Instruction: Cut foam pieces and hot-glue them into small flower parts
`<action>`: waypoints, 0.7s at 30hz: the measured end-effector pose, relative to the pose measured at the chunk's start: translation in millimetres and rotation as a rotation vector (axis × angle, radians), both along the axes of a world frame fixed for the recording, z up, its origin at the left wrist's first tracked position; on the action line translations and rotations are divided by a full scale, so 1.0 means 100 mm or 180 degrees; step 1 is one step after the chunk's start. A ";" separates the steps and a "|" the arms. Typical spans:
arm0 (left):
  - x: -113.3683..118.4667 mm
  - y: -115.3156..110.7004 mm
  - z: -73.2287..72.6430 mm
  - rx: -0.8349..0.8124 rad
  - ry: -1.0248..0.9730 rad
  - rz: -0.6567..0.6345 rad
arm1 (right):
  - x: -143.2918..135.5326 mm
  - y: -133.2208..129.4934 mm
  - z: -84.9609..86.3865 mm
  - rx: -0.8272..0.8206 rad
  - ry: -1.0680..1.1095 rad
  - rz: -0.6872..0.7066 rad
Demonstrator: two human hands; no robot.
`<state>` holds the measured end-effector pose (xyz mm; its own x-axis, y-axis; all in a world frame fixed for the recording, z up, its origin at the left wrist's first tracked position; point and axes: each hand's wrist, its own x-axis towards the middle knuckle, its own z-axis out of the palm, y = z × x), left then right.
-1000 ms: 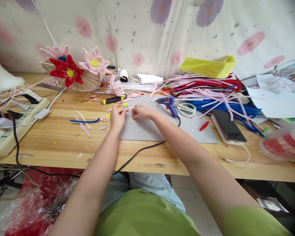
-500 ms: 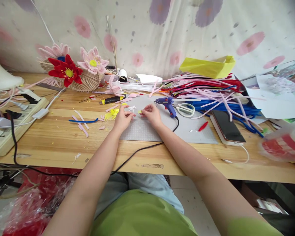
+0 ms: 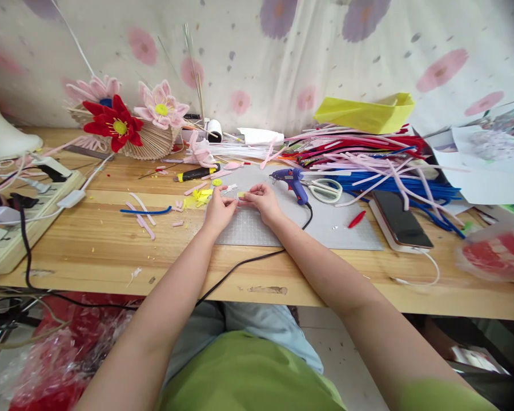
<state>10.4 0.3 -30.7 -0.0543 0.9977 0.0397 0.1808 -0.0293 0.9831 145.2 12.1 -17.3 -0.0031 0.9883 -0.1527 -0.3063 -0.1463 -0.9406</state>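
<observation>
Over the grey cutting mat, my two hands almost meet at the fingertips. My right hand is closed in a pinch on a small yellow piece; its kind is too small to make out. The fingers of my left hand are pinched together too, and what they hold is hidden. Thin white stamen-like strands show just beyond the left fingertips. Yellow scraps lie beside that hand on the left. To the right of my right hand rests a blue glue gun.
White-handled scissors, a red petal-shaped piece and a phone lie to the right. Pipe cleaners are heaped behind. A black cable crosses the table front. A utility knife and fuzzy flowers stand back left.
My left hand has moved right, bringing its fingertips close to the right hand's. The right hand has barely moved and keeps its pinch. The view has shifted slightly.
</observation>
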 end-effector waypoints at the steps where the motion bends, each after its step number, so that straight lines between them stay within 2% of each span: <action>1: 0.00 0.00 0.00 -0.0001 0.0007 -0.0001 | 0.00 0.00 0.00 -0.0004 -0.0004 0.0001; 13: -0.01 -0.02 0.02 0.0104 0.0150 0.0000 | 0.01 0.00 0.00 0.0017 -0.0149 0.0001; 21: -0.02 -0.01 -0.01 0.0216 0.0373 -0.0040 | 0.00 0.01 -0.01 -0.0063 0.0009 0.0037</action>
<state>8.8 -1.0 -31.6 -0.0328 0.9931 0.1125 0.2935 -0.0981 0.9509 145.0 13.5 -18.3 -0.0149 0.9849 -0.1722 -0.3071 -0.1684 -0.9366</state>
